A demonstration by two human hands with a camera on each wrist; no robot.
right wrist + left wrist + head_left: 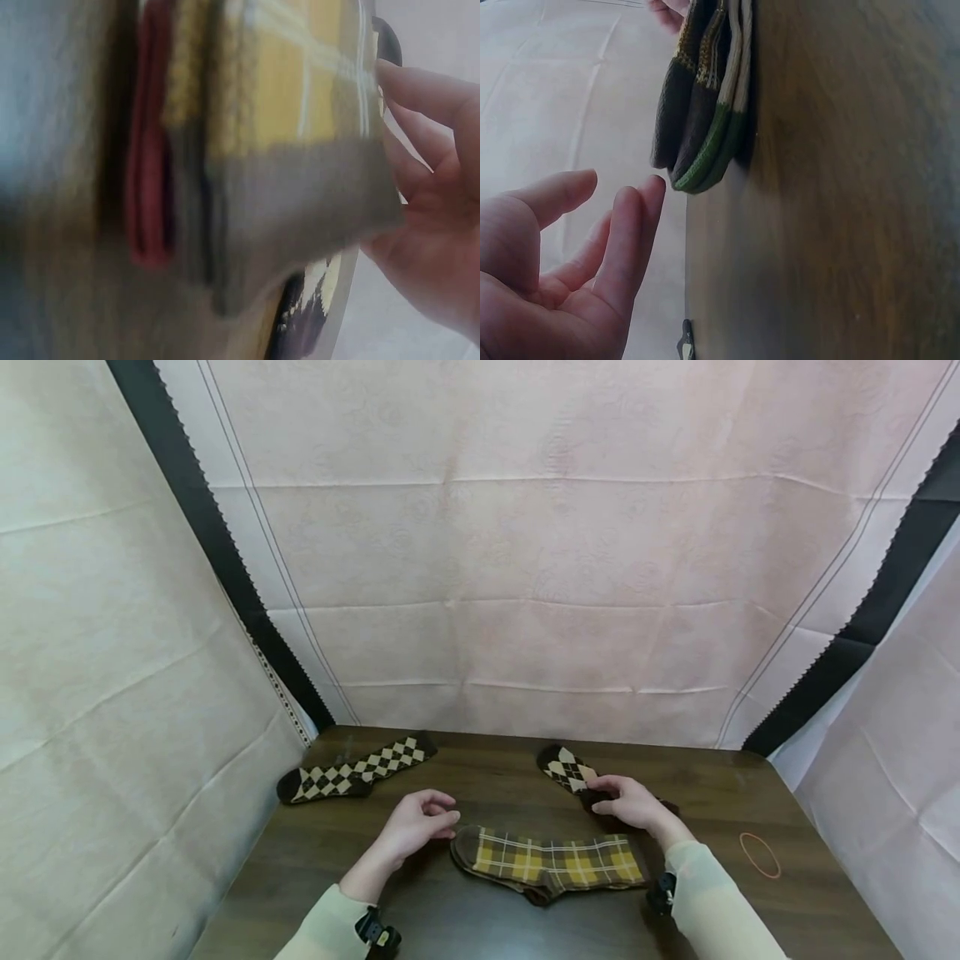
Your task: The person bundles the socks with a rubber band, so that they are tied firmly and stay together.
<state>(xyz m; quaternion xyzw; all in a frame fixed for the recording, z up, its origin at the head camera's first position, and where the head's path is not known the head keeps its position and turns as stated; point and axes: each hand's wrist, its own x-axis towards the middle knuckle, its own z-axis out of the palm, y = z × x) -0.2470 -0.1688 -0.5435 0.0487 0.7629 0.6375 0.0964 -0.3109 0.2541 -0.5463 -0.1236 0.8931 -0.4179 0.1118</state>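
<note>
A stack of folded socks lies on the table, a yellow-and-brown plaid sock [555, 862] on top. From the sides, green-and-cream sock edges [712, 154] and a dark red sock edge [150, 150] show beneath it. My left hand [422, 822], fingers loosely bent and holding nothing, hovers by the stack's left end. Beyond the stack, my right hand [633, 803] is over a black-and-cream argyle sock [564, 768], covering its middle. Its thumb and fingers stand apart; contact with the sock is unclear. A second argyle sock [352, 779] lies at the back left.
An orange-pink rubber band [760, 856] lies on the wooden table [810, 902], right of my right arm. Pale fabric walls [525, 543] with dark edge strips enclose the table at the back and both sides.
</note>
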